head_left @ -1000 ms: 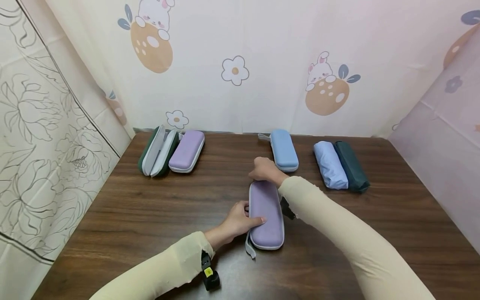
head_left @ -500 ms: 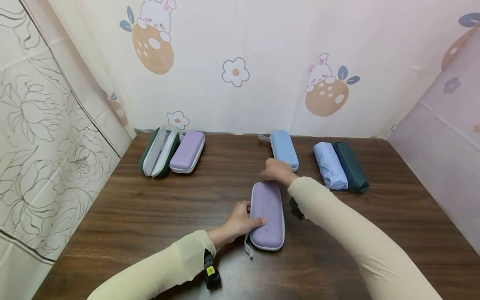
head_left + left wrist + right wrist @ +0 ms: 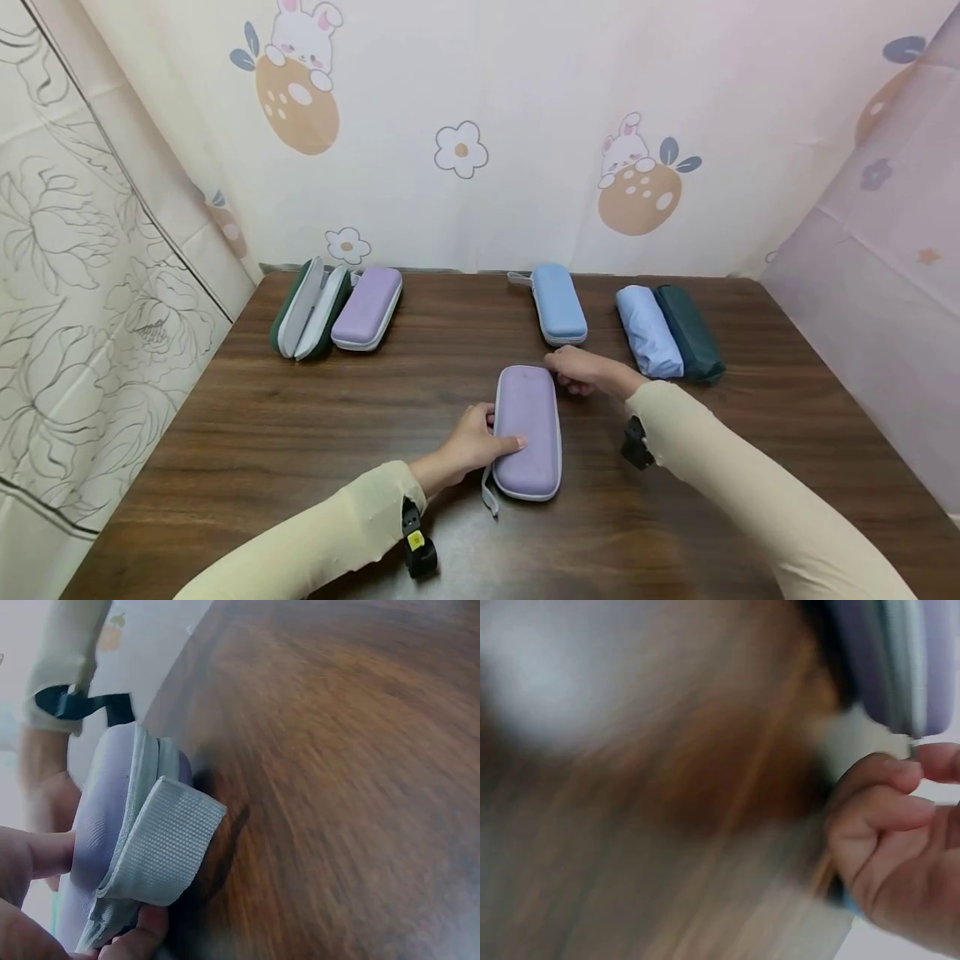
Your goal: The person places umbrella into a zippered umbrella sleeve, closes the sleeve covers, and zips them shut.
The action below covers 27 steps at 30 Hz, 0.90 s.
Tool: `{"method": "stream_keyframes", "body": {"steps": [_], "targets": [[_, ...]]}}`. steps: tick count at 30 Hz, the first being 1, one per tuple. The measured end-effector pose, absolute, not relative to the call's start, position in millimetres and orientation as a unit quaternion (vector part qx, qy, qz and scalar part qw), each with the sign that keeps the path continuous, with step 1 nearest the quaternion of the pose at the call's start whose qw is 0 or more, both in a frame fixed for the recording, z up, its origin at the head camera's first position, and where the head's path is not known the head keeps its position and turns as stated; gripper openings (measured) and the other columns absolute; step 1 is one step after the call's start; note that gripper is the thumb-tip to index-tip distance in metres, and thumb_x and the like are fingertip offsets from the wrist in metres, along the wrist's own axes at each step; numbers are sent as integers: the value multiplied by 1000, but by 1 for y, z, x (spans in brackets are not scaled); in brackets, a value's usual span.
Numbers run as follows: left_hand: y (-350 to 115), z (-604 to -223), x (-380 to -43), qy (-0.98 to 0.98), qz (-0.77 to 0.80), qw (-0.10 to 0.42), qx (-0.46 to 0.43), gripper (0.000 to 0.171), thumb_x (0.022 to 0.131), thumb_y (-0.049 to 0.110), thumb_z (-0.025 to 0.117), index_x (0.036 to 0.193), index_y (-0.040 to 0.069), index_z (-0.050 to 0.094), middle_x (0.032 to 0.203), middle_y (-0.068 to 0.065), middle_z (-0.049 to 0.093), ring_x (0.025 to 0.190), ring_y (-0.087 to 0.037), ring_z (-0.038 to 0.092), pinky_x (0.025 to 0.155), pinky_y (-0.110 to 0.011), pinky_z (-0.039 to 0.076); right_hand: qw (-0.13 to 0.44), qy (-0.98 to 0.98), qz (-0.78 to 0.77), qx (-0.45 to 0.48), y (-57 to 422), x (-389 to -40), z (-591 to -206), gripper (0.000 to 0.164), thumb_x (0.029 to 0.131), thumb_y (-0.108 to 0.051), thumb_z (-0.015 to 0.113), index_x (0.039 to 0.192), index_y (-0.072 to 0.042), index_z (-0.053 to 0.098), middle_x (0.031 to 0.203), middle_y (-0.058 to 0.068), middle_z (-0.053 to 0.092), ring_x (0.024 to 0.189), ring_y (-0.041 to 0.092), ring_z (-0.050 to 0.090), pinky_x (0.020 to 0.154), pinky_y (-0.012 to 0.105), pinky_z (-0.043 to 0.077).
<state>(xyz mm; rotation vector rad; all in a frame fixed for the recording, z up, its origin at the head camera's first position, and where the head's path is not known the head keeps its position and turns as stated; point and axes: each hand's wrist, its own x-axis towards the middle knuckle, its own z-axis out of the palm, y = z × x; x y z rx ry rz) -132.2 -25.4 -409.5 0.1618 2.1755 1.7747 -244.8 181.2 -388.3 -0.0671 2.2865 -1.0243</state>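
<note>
A purple zip case (image 3: 527, 429) with pale grey edging lies at the middle of the table. My left hand (image 3: 468, 442) grips its left side, thumb on top and fingers beneath, as the left wrist view also shows. A grey wrist loop (image 3: 169, 840) sticks out from its near left side. At the far right corner of the case is my right hand (image 3: 588, 371). In the right wrist view, its thumb and forefinger pinch the small zipper pull (image 3: 913, 750) at the edge of the case, and the other fingers are curled.
At the back left, an unfolded green case (image 3: 309, 310) stands beside another purple case (image 3: 367, 308). A blue case (image 3: 558, 304) lies at the back, beyond my right hand. To its right are a folded light blue bundle (image 3: 649, 332) and a dark green one (image 3: 688, 333).
My right hand has moved rightward from the far left corner of the purple case, along its far end to the far right corner. The left hand keeps its grip in place.
</note>
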Motion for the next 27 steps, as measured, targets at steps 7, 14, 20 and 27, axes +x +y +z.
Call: {"method": "stream_keyframes", "body": {"steps": [7,14,20,27], "targets": [[-25,-412,-135,789,596,143,39,52,74,5,78,115,-15,53,85,-12,61,76,-20,60,66,-31,52,185,913,-247,-266,195,-240,-403,17,102,-9,36,88,-8,46,68,0,41,55,13,40,56,29,38],[-21,-416,-137,806,577,132,23,57,72,6,80,117,-14,53,82,-12,60,75,-21,60,66,-31,52,52,930,-103,-349,213,-226,-411,15,95,-3,51,89,-16,52,78,-5,56,68,11,51,61,35,46],[-21,-417,-137,805,578,133,17,57,72,6,80,117,-15,53,81,-11,60,73,-21,60,65,-31,52,16,924,-82,-373,221,-200,-417,14,95,-8,55,87,-18,52,81,-7,62,66,6,54,56,31,47],[-23,-413,-139,808,572,139,17,56,72,8,81,116,-14,54,80,-10,60,73,-19,59,65,-30,51,9,919,-89,-385,218,-165,-418,15,96,-13,55,83,-19,50,65,-13,49,54,2,45,47,25,40]]}}
